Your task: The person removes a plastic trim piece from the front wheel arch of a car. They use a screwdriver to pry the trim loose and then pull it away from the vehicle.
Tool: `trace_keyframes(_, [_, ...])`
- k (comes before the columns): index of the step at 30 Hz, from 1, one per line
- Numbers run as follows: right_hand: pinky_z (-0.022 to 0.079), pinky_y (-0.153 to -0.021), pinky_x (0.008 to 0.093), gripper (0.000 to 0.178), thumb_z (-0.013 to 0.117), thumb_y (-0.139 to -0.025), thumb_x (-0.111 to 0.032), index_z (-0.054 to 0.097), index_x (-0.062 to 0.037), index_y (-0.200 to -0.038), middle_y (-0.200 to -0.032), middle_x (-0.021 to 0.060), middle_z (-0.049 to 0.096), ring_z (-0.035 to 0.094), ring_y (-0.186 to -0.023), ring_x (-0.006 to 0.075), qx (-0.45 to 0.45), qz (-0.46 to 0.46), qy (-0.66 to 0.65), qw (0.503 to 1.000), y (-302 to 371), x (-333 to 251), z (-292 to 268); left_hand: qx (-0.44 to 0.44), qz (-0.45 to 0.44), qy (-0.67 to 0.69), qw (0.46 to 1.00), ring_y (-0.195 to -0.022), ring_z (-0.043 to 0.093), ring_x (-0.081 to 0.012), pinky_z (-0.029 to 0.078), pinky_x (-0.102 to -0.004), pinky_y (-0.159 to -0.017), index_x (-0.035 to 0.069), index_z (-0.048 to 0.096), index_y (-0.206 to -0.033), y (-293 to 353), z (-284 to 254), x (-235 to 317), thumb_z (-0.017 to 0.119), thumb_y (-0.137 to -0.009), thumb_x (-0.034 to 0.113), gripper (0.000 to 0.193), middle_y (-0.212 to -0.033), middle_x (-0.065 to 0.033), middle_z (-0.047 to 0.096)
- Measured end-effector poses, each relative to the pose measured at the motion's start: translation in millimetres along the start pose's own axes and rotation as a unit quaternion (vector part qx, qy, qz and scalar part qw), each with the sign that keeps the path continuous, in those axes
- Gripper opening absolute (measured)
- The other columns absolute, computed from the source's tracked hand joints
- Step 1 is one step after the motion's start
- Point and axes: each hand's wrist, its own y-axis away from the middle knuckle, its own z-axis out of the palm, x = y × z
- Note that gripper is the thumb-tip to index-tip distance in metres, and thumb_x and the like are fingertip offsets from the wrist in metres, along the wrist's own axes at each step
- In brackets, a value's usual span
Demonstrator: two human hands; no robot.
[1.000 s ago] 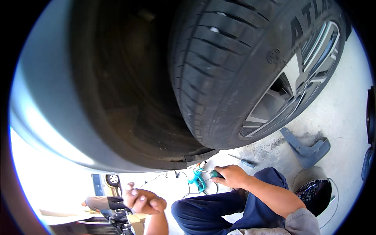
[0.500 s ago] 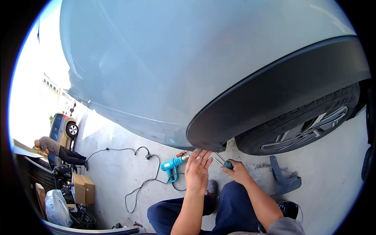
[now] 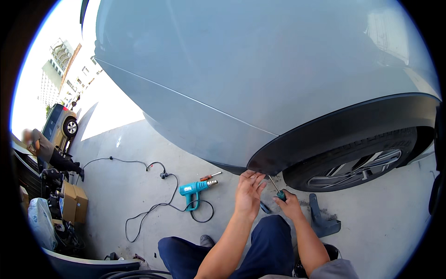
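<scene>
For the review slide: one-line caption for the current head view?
Left hand at the wheel-arch trim, right hand gripping a green-handled screwdriver, blue heat gun on the ground.

Black trim (image 3: 316, 141) blocks upward reach, with room toward the heat gun (image 3: 193, 188).

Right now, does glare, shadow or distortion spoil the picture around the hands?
In the head view, the sunlit ground at left is blown out and the wheel sits in shade; the head view bends straight lines near its edges; below its centre, the left hand, right hand and screwdriver look fairly clear.
</scene>
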Motion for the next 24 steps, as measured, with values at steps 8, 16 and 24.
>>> trace_keyframes(8, [0.048,-0.061,0.0389,0.03,0.073,-0.09,-0.026,0.057,-0.0004,-0.088,-0.066,0.0109,0.058,0.059,-0.06,0.0228,0.015,0.042,-0.019,0.999,14.2,3.6,15.1,-0.027,-0.03,0.015,0.999,-0.119,0.058,-0.0207,0.045,-0.036,-0.099,0.008,0.053,-0.116,-6.5,-13.1,4.1,0.055,-0.094,0.014,0.023,-0.119,-0.0087,0.063])
trace_keyframes(16, [0.047,-0.056,0.0306,0.022,0.072,-0.092,-0.018,0.061,-0.0013,-0.083,-0.065,0.0032,0.062,0.058,-0.058,0.0119,0.053,0.194,0.112,0.973,99.4,100.6,-5.8,-0.1,-0.035,-0.039,0.994,-0.124,0.056,-0.0222,0.04,-0.0364,-0.102,0.007,0.05,-0.122,-9.5,-20.0,12.2,0.057,-0.094,0.013,0.029,-0.124,-0.0115,0.061])
trace_keyframes(24, [0.047,-0.062,0.0294,0.023,0.067,-0.093,-0.011,0.057,-0.0018,-0.074,-0.073,0.0049,0.063,0.058,-0.065,0.0123,0.349,0.043,-0.023,0.936,81.9,8.5,7.0,-0.172,-0.069,0.006,0.983,-0.129,0.054,-0.025,0.041,-0.037,-0.103,0.007,0.051,-0.121,-21.6,-44.0,17.3,0.056,-0.097,0.013,0.025,-0.131,-0.0138,0.06])
